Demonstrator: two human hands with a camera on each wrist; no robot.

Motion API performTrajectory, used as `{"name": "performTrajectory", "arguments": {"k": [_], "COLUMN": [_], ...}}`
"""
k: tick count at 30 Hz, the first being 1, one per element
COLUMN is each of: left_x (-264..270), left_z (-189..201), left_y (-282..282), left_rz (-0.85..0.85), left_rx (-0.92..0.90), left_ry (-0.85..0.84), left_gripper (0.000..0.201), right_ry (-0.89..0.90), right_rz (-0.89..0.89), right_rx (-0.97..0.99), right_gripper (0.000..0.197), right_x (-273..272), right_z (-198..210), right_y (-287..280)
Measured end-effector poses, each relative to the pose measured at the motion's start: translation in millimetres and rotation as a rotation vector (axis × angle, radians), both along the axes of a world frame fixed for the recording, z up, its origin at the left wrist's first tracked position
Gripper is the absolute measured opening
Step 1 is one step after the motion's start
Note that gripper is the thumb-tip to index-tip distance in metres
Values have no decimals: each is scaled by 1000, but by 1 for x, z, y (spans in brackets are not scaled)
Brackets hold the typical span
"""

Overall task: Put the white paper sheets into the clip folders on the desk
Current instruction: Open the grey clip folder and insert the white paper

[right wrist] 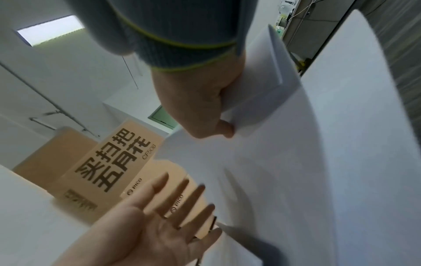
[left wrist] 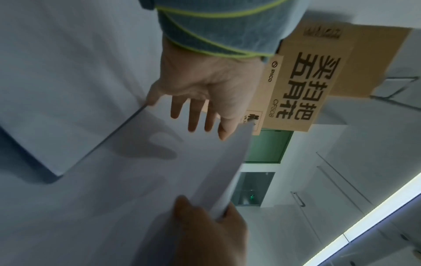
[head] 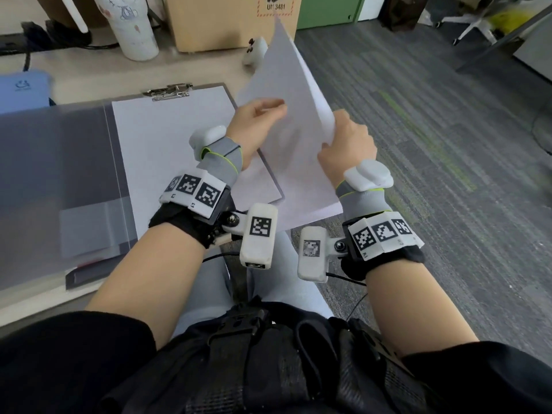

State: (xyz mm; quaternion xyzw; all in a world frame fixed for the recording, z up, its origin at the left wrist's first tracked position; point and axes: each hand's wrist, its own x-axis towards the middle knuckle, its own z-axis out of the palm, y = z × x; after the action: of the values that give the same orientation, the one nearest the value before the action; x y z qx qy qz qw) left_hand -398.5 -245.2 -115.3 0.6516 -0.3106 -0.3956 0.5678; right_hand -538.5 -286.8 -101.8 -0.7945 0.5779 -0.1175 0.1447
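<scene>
A stack of white paper sheets [head: 286, 85] [left wrist: 136, 180] [right wrist: 318, 162] stands tilted up over the desk's right edge. My right hand [head: 343, 141] [right wrist: 205, 100] grips the stack's right edge, fingers curled round it. My left hand [head: 263, 113] [left wrist: 200, 115] lies with straight fingers against the stack's left side. An open clip folder [head: 118, 150] lies on the desk to the left of the hands. Its metal clip [head: 167, 91] holds a white sheet [head: 167, 144]. The folder's translucent grey cover [head: 50, 162] is folded out to the left.
A cardboard box [head: 227, 19], a white tumbler [head: 131, 25] and a small white device [head: 254, 50] stand at the desk's back. A blue item [head: 22, 88] lies far left. Grey carpet [head: 433, 144] lies beyond the desk's right edge.
</scene>
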Motion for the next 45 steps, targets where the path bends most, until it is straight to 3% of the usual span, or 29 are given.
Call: {"name": "performTrajectory", "arguments": {"k": [3, 6, 9, 11, 14, 17, 20, 22, 27, 30, 32, 34, 38, 40, 42, 45], "left_x": [16, 31, 45, 55, 77, 95, 103, 108, 106, 110, 115, 123, 146, 155, 163, 173], "left_z": [0, 2, 12, 20, 29, 34, 31, 22, -3, -7, 0, 8, 24, 24, 23, 16], "left_y": [9, 21, 37, 48, 72, 100, 126, 139, 155, 156, 162, 172, 197, 209, 228, 247], "left_rz": [143, 199, 202, 278, 483, 663, 723, 734, 776, 813, 815, 840, 915, 924, 939, 920], "left_rx": [7, 34, -61, -161, -279, -340, -369, -359, -328, -273, -250, -258, -143, -102, -62, 8], "left_ry": [-9, 38, 110, 46, -123, -269, -359, -338, -173, -77, -144, -199, -313, -329, -351, -389], "left_gripper": [49, 59, 36, 15, 23, 29, 27, 20, 44, 21, 34, 41, 34, 23, 29, 37], "right_ry": [-201, -390, -630, -766, -878, -899, -924, -1015, -1127, -1117, -1150, -1157, -1131, -1129, -1102, -1041], "right_rz": [-25, 15, 130, 202, 311, 367, 402, 426, 417, 394, 390, 383, 412, 404, 416, 396], "right_rx": [-133, -275, -349, -368, -311, -248, -79, 26, 251, 252, 270, 286, 322, 353, 379, 401], "right_gripper": [39, 40, 38, 38, 40, 28, 9, 17, 36, 25, 18, 35, 8, 19, 35, 33], "right_x": [1, 8, 25, 37, 55, 73, 85, 90, 105, 117, 125, 134, 156, 168, 185, 204], "right_z": [22, 40, 48, 47, 41, 30, 25, 23, 17, 15, 19, 24, 31, 28, 23, 13], "right_y": [7, 16, 31, 38, 49, 55, 66, 74, 90, 97, 103, 104, 111, 114, 124, 136]}}
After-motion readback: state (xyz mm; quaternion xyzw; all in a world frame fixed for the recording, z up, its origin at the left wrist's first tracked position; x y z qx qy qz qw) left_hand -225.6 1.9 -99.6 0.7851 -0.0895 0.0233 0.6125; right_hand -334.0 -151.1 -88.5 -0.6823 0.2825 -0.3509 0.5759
